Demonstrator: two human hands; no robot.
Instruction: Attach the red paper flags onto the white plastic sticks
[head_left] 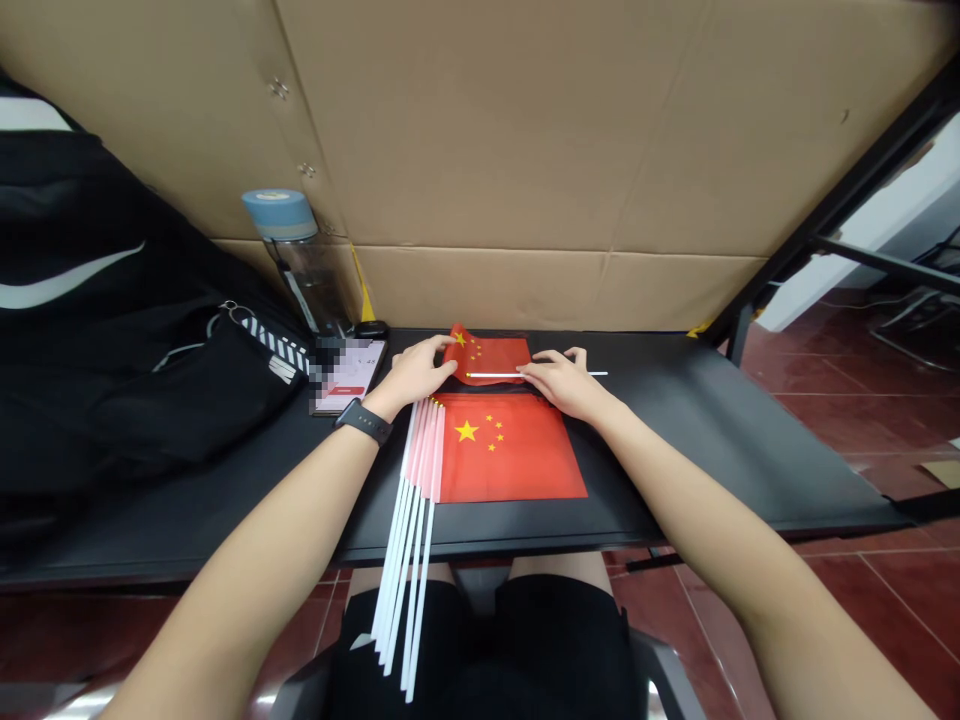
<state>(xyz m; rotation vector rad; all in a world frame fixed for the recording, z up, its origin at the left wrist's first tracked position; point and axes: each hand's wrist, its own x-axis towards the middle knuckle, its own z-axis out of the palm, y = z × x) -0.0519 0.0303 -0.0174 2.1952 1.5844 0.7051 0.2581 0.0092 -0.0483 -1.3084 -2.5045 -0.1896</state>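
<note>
A small red flag with yellow stars (491,358) lies at the back of the black table (712,430), with a thin white stick (540,375) laid along its near edge. My left hand (416,372), a black band on its wrist, pinches the flag's left edge, fingers closed on the cloth. My right hand (562,380) presses its fingers down on the stick. Nearer me lies a stack of finished red flags (506,450); their white sticks (409,560) fan out past the table's front edge over my lap.
A phone (346,378) lies left of my left hand. Behind it stands a clear bottle with a blue lid (292,250). A black bag (112,340) fills the table's left side. Cardboard sheets (525,150) form the back wall. Red tiled floor shows at right.
</note>
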